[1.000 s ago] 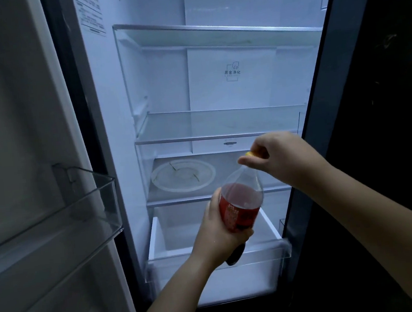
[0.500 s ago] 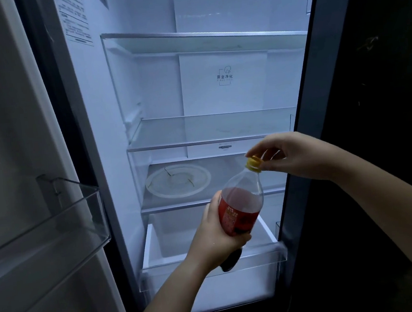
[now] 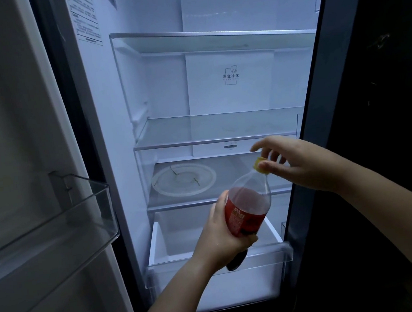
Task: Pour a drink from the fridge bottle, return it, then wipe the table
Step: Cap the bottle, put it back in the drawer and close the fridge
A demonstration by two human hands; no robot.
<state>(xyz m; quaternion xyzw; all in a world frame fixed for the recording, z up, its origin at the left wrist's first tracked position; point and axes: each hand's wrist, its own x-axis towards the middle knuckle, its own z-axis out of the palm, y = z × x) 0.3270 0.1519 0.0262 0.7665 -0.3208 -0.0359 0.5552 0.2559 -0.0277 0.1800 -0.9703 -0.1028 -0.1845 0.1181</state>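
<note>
I stand before the open fridge (image 3: 213, 140). My left hand (image 3: 220, 240) grips a clear plastic bottle (image 3: 248, 202) round its red label, tilted with the neck up and to the right. Reddish drink fills it to the shoulder. My right hand (image 3: 301, 164) pinches the yellow cap (image 3: 259, 163) on the bottle's neck between thumb and fingers, with the index finger lifted off. The bottle hangs in front of the lower shelf, above the drawer.
A round white disc (image 3: 183, 180) lies on the lower glass shelf. Below it is a clear drawer (image 3: 210, 263). The open door on the left carries a clear bin (image 3: 55, 220). A dark panel (image 3: 372, 114) borders the fridge on the right.
My right hand has gone from covering the cap with a closed fist to holding it by the fingertips, wrist swung right. The bottle stays in my left hand.
</note>
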